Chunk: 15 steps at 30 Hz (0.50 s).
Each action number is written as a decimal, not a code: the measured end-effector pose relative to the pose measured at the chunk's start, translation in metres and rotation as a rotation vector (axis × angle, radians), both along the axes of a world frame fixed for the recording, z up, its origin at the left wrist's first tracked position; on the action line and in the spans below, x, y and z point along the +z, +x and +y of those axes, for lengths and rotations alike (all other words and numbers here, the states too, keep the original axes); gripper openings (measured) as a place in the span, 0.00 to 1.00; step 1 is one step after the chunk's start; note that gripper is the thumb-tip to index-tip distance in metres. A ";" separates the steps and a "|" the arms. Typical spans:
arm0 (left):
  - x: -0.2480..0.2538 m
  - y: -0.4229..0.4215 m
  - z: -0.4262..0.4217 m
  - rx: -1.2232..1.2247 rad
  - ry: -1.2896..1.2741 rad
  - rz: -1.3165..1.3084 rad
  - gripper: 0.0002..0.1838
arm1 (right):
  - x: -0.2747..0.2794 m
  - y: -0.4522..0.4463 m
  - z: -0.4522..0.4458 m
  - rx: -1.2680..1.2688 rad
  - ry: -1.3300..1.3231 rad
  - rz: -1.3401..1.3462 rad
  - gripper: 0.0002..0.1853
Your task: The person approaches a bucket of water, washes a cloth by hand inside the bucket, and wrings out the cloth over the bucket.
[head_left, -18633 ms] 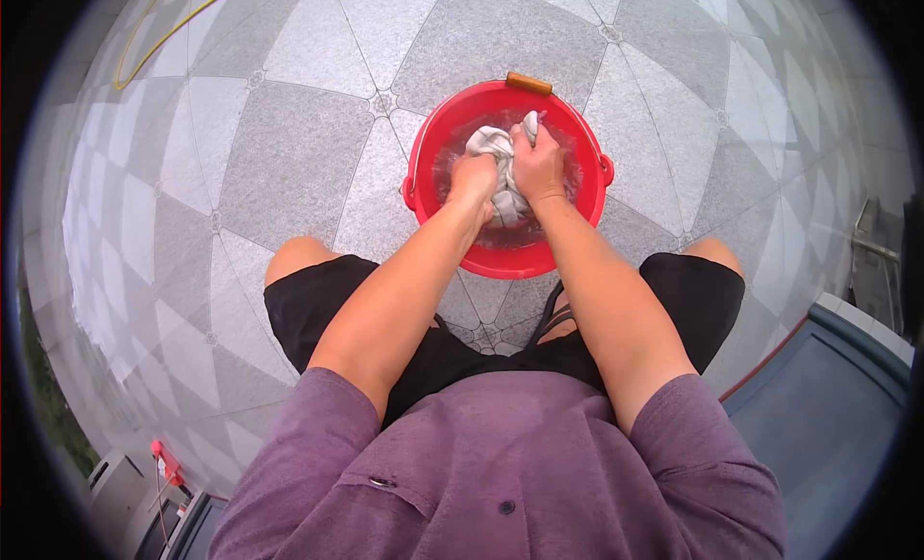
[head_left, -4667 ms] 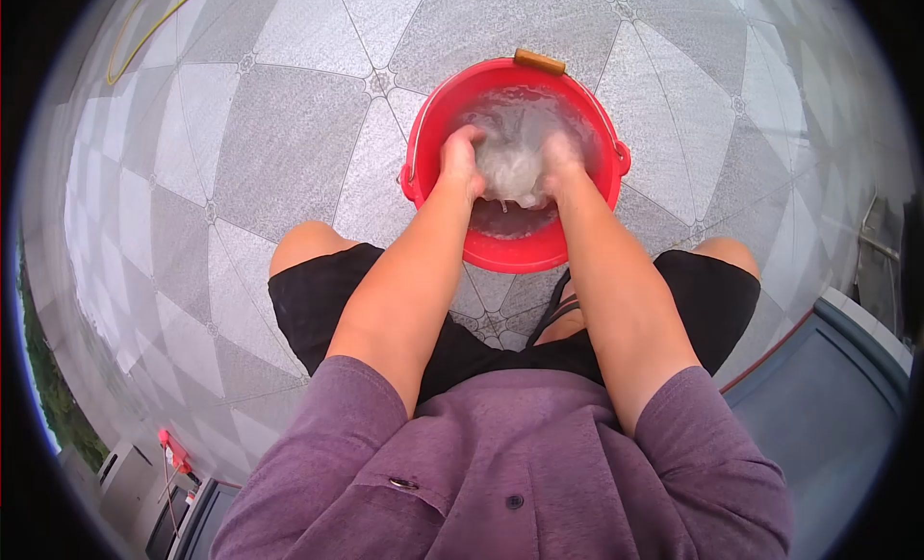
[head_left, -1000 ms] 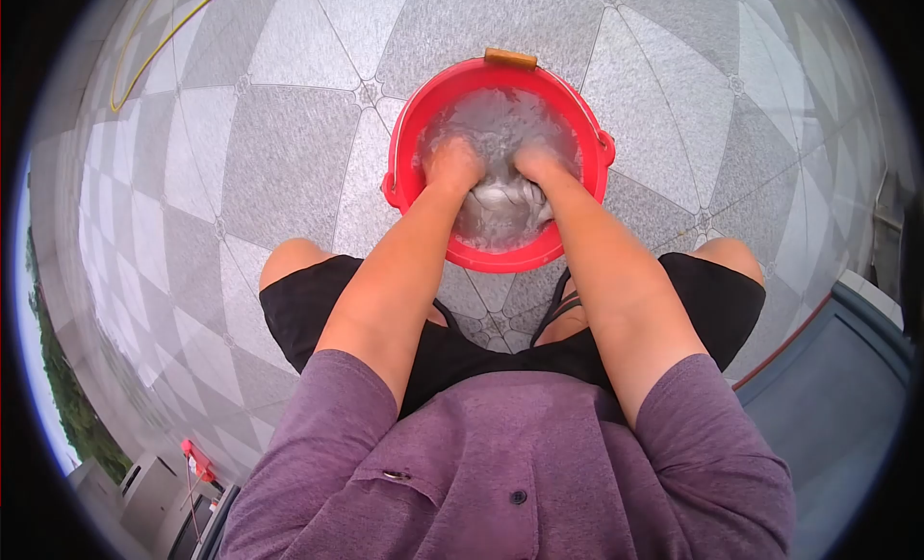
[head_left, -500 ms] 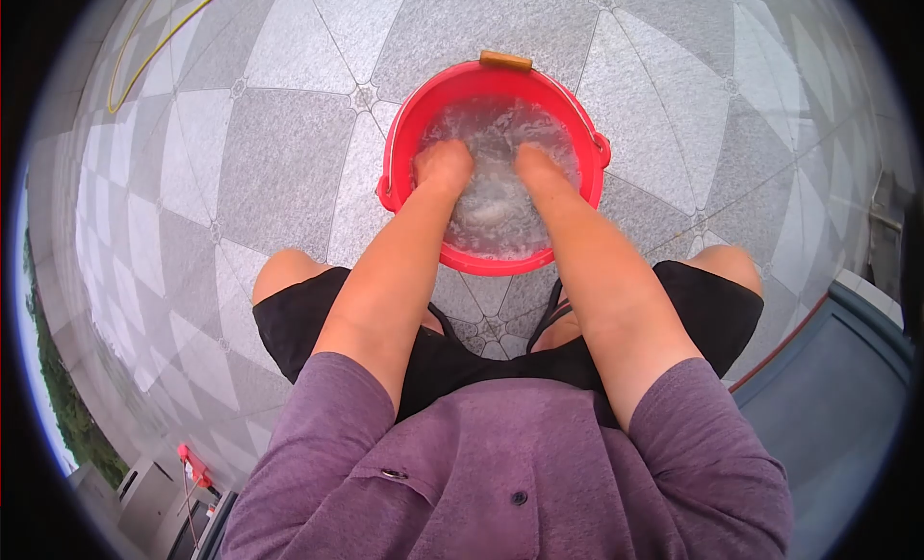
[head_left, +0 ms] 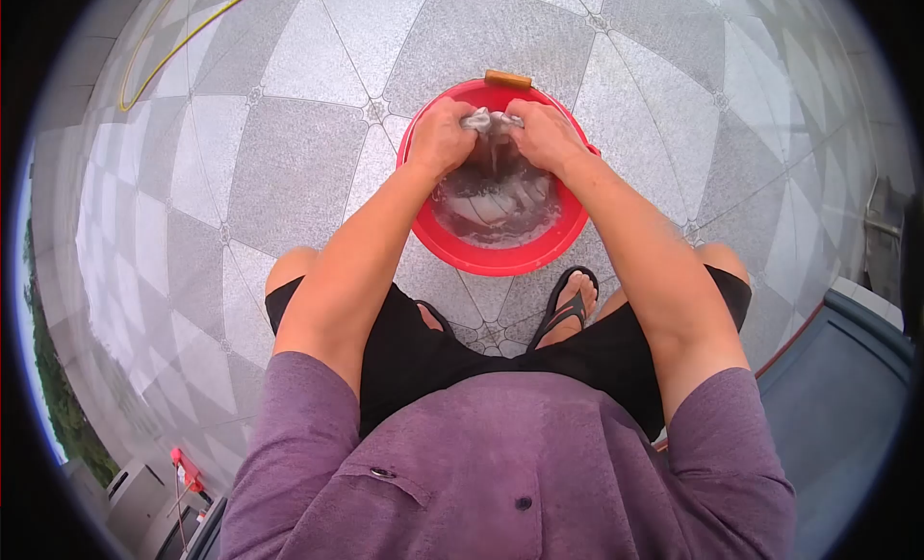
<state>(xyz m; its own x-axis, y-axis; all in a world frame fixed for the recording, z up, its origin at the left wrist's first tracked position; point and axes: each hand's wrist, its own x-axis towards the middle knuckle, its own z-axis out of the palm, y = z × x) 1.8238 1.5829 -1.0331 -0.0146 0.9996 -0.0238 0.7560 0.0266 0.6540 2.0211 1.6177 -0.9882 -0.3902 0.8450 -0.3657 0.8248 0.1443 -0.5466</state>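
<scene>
A red bucket [head_left: 500, 264] of cloudy water stands on the tiled floor in front of my feet. Above the water, my left hand [head_left: 445, 137] is closed on one part of a wet, pale cloth [head_left: 478, 119]. My right hand [head_left: 545, 137] grips the same cloth a short way to the right. Between the hands the cloth hangs down, and a pale, blurred mass shows under the surface. The bucket's wire handle, with its wooden grip [head_left: 508, 79], rests at the far rim.
Grey and white patterned tiles [head_left: 289, 165] surround the bucket. A yellow hose [head_left: 183, 45] lies at the far left. On the right is a blue-grey panel [head_left: 837, 396]. A red object [head_left: 188, 470] stands at the lower left. My sandalled foot [head_left: 568, 310] is close to the bucket.
Both hands have risen out of the water and moved toward the far rim, lifting part of the cloth with them. My elbows have spread wider.
</scene>
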 end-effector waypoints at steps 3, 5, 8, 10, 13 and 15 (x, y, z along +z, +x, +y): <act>0.080 -0.026 0.002 0.042 -0.054 -0.166 0.18 | 0.079 0.030 0.011 0.012 0.209 0.189 0.12; 0.127 -0.047 0.006 0.011 -0.123 -0.293 0.18 | 0.127 0.052 0.018 0.048 0.332 0.339 0.10; 0.246 -0.056 -0.002 -0.154 -0.171 -0.302 0.17 | 0.219 0.061 -0.001 0.090 0.435 0.457 0.07; 0.307 -0.060 -0.007 -0.249 -0.077 -0.219 0.17 | 0.281 0.062 -0.018 0.193 0.642 0.437 0.08; 0.389 -0.061 -0.015 -0.299 0.087 -0.287 0.19 | 0.336 0.065 -0.025 0.147 0.776 0.576 0.13; 0.429 -0.059 -0.022 -0.364 0.322 -0.334 0.18 | 0.374 0.068 -0.021 0.164 0.866 0.699 0.10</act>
<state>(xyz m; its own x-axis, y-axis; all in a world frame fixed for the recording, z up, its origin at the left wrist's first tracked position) 1.7646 1.5612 -0.6036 0.2869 0.8964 0.3379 0.4308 -0.4358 0.7902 2.0894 1.5969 -0.6145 -0.4093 0.6275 0.6623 0.3126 0.7784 -0.5444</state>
